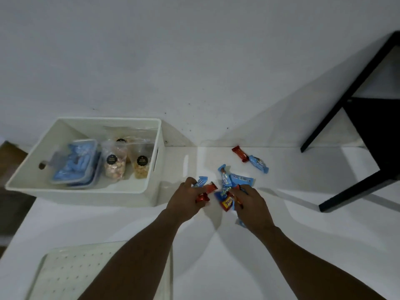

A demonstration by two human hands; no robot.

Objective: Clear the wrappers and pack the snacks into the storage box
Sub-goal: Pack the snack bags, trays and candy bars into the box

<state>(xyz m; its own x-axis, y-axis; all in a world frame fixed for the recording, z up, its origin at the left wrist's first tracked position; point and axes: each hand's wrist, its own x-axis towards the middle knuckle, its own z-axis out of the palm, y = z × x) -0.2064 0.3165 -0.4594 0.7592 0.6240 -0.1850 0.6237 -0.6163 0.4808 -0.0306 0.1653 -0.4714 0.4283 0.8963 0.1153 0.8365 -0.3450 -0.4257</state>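
Both hands are busy just right of the white plastic storage box: my left hand pinches red foil-wrapped bars, my right hand grips a red-yellow wrapped bar, long axes slanting up-right.

The storage box was off-white; inside, a clear tub showed pale blue, and two clear, black-labelled bags held colour: the pink pouch pinkish-white pieces, the yellow pouch golden ones. The red wrappers were glossy, the blue wrappers sky blue with white print, and the yellow-panelled wrapper was red-edged. The table was white, the chair black, and the cream lid dotted in a grid.
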